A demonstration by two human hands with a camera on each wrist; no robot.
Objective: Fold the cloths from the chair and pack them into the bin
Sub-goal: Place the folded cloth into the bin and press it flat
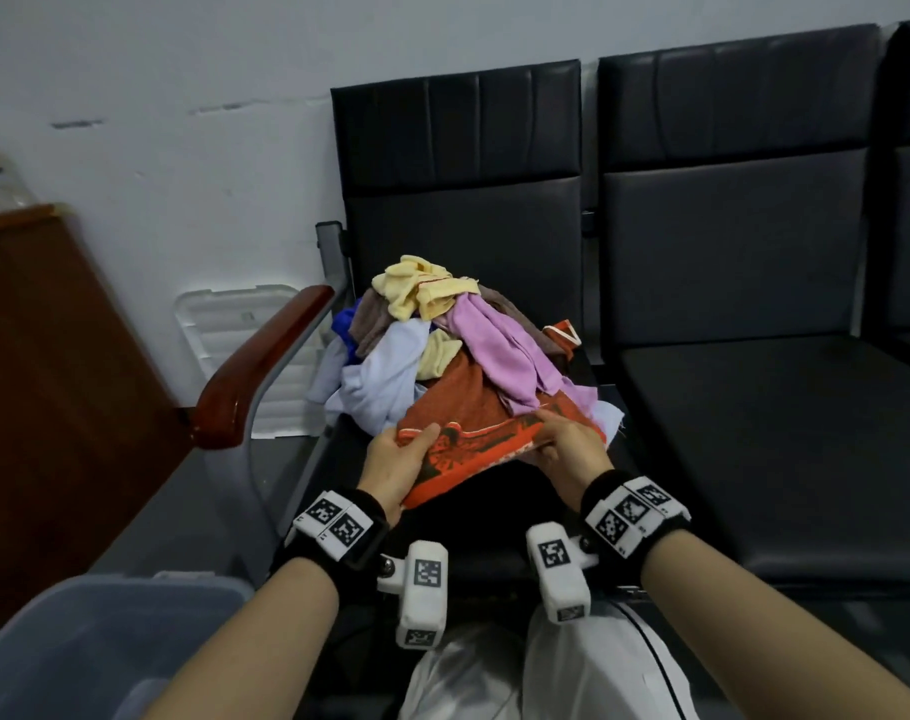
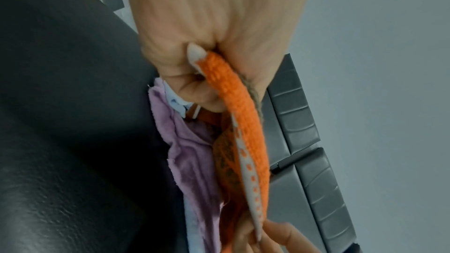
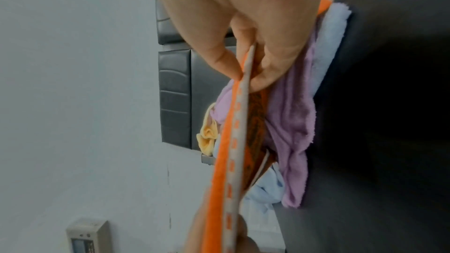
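Both hands in on the near edge of the orange terry cloth with the dark printed band and pale border [image 1: 463,449], front of the heap on the black padded chair seat [image 1: 494,511]. Left hand [image 1: 393,467] clamped on the left corner, thumb on top, fingers curled under; confirmed in the left wrist view, pale hem squeezed between thumb and fingers. Right hand [image 1: 572,452] pinching the other end of that same edge, thumb pad against the hem in the right wrist view. Edge pulled nearly straight between the two grips, probably to find the corners and spread the piece for a first fold.

Rest of the orange cloth pinned under the pile: lilac fleece cloth [image 1: 499,350] draped across it, pale blue cloth [image 1: 385,371] to the left, crumpled yellow cloth [image 1: 422,288] on top, brown and deep blue scraps tucked behind. Likely to drag the lilac one along if tugged hard; a lift and shake looks the safer way out.

Translucent grey plastic bin [image 1: 99,605] waiting at lower left, beside the chair with the red-brown wooden armrest [image 1: 255,371], close enough for a short swing over. No folded cloth visible in the part of the bin on show. Early in the job by the look of it, most of the heap untouched.
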